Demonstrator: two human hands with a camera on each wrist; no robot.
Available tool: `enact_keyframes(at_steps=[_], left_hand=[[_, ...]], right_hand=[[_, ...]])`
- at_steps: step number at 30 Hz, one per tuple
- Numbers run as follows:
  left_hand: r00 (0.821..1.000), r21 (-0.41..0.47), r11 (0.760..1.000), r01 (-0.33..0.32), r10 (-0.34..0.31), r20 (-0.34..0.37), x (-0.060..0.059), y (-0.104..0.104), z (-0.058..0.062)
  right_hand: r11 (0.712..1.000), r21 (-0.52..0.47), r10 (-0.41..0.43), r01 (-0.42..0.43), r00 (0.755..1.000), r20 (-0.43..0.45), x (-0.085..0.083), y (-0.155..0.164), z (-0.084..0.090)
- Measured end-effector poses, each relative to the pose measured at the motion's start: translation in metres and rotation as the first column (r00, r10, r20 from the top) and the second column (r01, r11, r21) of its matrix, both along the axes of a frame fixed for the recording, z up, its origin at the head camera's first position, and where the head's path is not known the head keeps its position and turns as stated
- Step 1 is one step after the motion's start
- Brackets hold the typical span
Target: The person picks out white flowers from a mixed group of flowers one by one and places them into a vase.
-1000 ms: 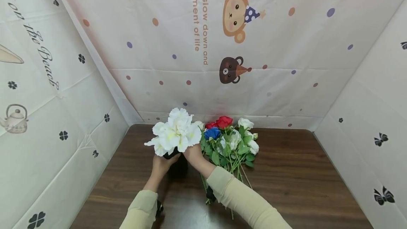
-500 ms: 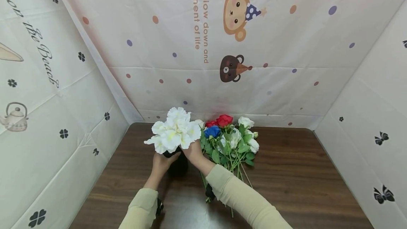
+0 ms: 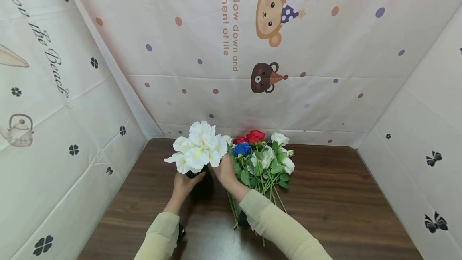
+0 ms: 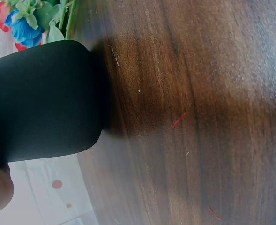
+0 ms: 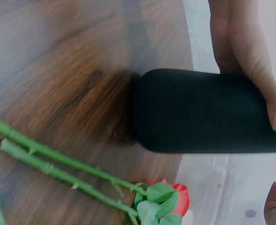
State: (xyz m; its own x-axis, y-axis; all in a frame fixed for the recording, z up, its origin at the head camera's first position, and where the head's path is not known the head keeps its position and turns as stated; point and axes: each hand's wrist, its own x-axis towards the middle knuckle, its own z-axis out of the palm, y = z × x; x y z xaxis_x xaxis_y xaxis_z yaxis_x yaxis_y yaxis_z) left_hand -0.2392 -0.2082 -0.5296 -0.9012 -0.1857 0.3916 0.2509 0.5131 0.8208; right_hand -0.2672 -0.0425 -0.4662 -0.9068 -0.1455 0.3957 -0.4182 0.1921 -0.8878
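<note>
The right hand (image 3: 226,173) has shifted a little since the half-second-old head view: it has drawn slightly right, away from the mouth of the black vase (image 3: 203,188), and now sits at the lower right edge of the large white blooms (image 3: 200,147). In the right wrist view its fingertips (image 5: 272,199) show at the lower right, apart from the vase wall — petals hide the rest, so I cannot tell whether they pinch anything.

The left hand (image 3: 183,185) has stayed put, clamped on the vase near its top, thumb across the black side. The vase is left of centre in the lower half of the head frame, its base apparently on the table (image 3: 325,196). The white blooms spread over its mouth, much as before, so the change looks like arranging or letting go rather than another flower going in.

Right of the vase, red roses (image 3: 255,137), a blue rose (image 3: 241,149) and white roses (image 3: 288,166) lie bunched — unmoved.
</note>
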Motion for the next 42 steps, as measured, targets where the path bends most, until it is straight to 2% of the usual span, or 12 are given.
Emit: enact_keyframes(at_steps=[7, 11, 17, 19, 22, 26, 29, 35, 42], left_hand=[[1.000, -0.034, 0.999, -0.017, 0.018, 0.012, 0.001, 0.001, 0.000], [1.000, -0.044, 0.999, -0.018, 0.018, -0.004, 0.001, 0.001, 0.001], [1.000, -0.034, 0.999, -0.013, 0.014, 0.008, 0.002, 0.002, 0.003], [1.000, -0.029, 0.999, -0.013, 0.014, 0.020, 0.002, 0.002, 0.003], [0.999, -0.037, 0.999, -0.016, 0.017, 0.028, 0.001, 0.001, 0.004], [1.000, -0.044, 0.999, -0.011, 0.012, 0.021, 0.000, 0.000, 0.003], [1.000, -0.046, 0.999, -0.003, 0.003, 0.007, -0.002, 0.000, 0.003], [1.000, -0.043, 0.999, -0.003, 0.004, 0.020, -0.001, 0.001, 0.002], [1.000, -0.058, 0.998, -0.008, 0.007, -0.008, 0.000, 0.001, 0.004]], right_hand=[[0.996, 0.006, -0.094, 0.094, 0.994, -0.058, -0.005, 0.031, -0.013], [0.995, 0.012, -0.102, 0.104, 0.990, -0.094, -0.006, 0.061, -0.016], [0.979, 0.109, -0.161, 0.174, 0.980, -0.119, -0.005, 0.114, -0.026], [0.966, 0.153, -0.193, 0.207, 0.976, -0.099, -0.006, 0.131, -0.032], [0.939, 0.255, -0.234, 0.231, 0.972, -0.017, -0.010, 0.154, -0.044], [0.890, 0.418, -0.249, 0.180, 0.962, 0.116, -0.014, 0.178, -0.061], [0.867, 0.481, -0.238, 0.128, 0.955, 0.177, -0.016, 0.189, -0.072], [0.856, 0.504, -0.238, 0.116, 0.953, 0.185, -0.020, 0.199, -0.085], [0.836, 0.542, -0.225, 0.092, 0.957, 0.184, -0.024, 0.198, -0.079]])
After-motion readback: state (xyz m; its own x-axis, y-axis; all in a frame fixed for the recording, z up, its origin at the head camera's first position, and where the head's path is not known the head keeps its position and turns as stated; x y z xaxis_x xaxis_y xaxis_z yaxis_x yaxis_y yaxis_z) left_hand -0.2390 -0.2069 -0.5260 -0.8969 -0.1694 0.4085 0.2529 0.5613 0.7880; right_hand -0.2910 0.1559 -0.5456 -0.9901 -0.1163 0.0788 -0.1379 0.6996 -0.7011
